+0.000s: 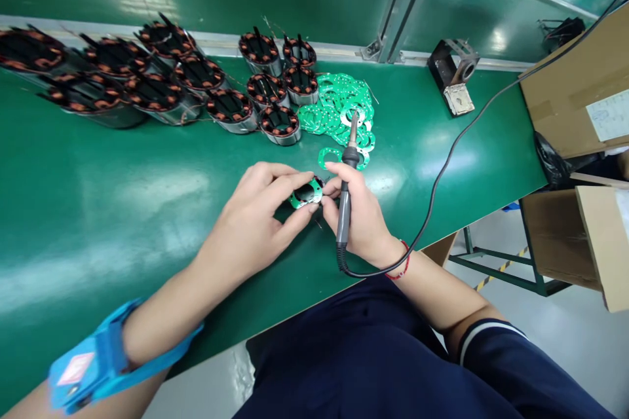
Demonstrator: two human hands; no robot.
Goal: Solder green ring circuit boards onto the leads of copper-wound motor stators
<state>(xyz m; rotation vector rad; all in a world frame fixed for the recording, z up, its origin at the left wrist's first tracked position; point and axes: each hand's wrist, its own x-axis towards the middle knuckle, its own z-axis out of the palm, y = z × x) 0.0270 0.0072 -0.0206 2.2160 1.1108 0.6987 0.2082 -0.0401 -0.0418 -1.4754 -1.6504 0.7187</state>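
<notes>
In the head view, my left hand point(263, 216) grips a ring-shaped green circuit board point(298, 199) between thumb and fingers near the bench's front. The board seems to sit on a motor stator, mostly hidden under my fingers. My right hand point(361, 213) is closed around a soldering iron point(344, 209), its tip pointing away from me over the pile of circuit boards point(334, 101). Fingertips of that same hand also meet the right edge of the held board, beside some thin wire ends.
Several copper-wound stators point(230, 110) stand at the back left of the green bench point(187, 340). A soldering iron stand point(455, 75) with a sponge is at the back right. The iron's black cable point(445, 170) loops over my right wrist. Cardboard boxes point(570, 88) flank the right end.
</notes>
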